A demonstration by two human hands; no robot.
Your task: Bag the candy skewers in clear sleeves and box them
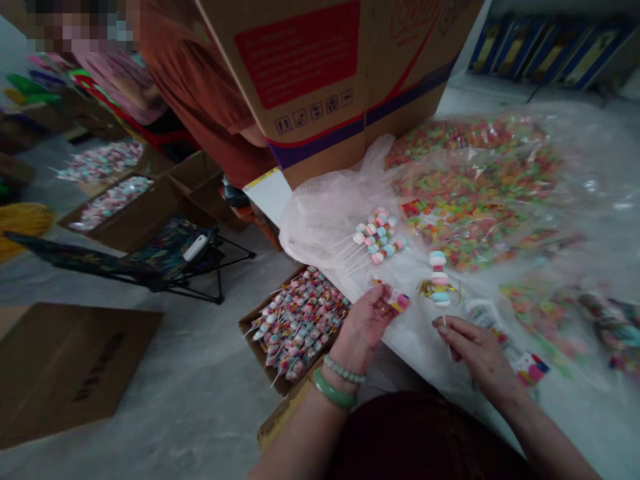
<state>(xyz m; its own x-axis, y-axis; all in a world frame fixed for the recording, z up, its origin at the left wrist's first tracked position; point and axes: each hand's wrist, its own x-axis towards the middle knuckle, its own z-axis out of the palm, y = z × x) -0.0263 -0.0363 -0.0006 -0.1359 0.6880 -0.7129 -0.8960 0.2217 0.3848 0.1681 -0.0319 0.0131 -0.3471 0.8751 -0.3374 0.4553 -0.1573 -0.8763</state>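
Left forearm [307, 427] foremost: a printed label [400, 301] is pinched by the left hand [369, 317]; the marshmallow skewer [440, 280] is best held upright above the table [590, 413], its stick [445, 325] clamped in the right hand [477, 350].

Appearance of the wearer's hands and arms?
Left hand: a beaded bracelet, pale green, and a smooth, thicker green bangle nearer the elbow; a ring on a finger. Right hand: no bracelet visible. Both hands ungloved, visible forearms sleeveless.
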